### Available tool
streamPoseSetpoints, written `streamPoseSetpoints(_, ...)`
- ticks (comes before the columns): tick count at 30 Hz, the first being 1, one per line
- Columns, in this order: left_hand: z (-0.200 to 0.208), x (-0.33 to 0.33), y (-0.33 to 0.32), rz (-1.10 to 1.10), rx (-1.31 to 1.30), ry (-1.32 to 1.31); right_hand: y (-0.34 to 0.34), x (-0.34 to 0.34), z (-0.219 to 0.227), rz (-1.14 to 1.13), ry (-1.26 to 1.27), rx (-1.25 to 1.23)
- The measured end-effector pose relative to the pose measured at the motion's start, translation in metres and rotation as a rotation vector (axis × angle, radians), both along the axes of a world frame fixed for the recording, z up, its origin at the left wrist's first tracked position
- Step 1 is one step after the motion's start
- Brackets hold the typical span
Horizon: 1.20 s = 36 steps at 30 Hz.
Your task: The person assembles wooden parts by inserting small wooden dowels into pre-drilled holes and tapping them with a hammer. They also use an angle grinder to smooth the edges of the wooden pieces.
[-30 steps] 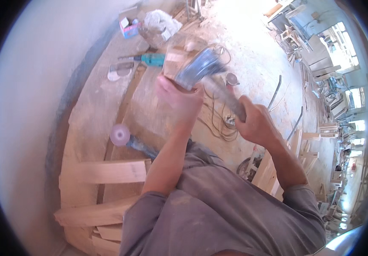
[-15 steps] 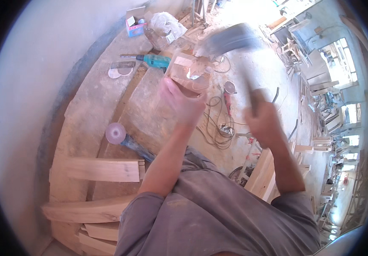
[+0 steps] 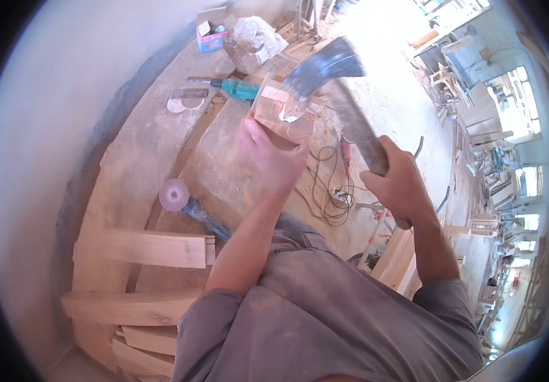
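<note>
My right hand (image 3: 398, 181) is closed round the wooden handle of an axe (image 3: 328, 67). Its broad dark metal head is slightly blurred and lies over the upper right of a wooden block (image 3: 277, 111); whether the two touch I cannot tell. My left hand (image 3: 271, 153) grips the near side of that block, thumb on the left, with part of the fingers hidden. A pale patch and a curled white shaving show on the block's top. Just left of it, a teal power drill (image 3: 239, 89) lies on the bench (image 3: 137, 146).
A round pink disc tool (image 3: 174, 195) lies left of my left forearm. Cut timber pieces (image 3: 153, 248) rest at the lower left. A red-handled grinder (image 3: 345, 156) and coiled cable (image 3: 331, 204) are beyond my hands. A carton (image 3: 212, 41) and plastic bag (image 3: 255, 38) stand at the back.
The axe head has come down and left toward the block, its handle now more tilted. My left hand still holds the block in about the same place.
</note>
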State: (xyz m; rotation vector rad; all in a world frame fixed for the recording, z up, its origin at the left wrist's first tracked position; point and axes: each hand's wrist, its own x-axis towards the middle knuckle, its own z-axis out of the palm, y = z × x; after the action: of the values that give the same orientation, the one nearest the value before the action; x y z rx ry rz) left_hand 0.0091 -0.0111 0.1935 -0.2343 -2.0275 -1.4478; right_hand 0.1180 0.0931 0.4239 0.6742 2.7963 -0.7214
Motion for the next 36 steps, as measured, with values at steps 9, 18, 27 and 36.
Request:
streamPoseSetpoints(9, -0.004, -0.004, 0.013, 0.066, -0.016, -0.02, 0.074, -0.031, -0.05, 0.331, 0.187, -0.072)
streamPoseSetpoints(18, -0.057, -0.031, 0.035, 0.235, -0.367, -0.122, 0.174, -0.075, -0.202, -0.164, 0.09, -0.86)
streamPoseSetpoints(27, -0.043, -0.078, 0.044, 0.356, -0.407, -0.193, 0.246, -0.201, -0.424, -0.372, -0.118, -1.098)
streamPoseSetpoints(36, -0.022, -0.135, -0.027, 0.487, 0.245, -0.563, 0.21, -0.204, -0.459, -0.149, -0.099, -0.543)
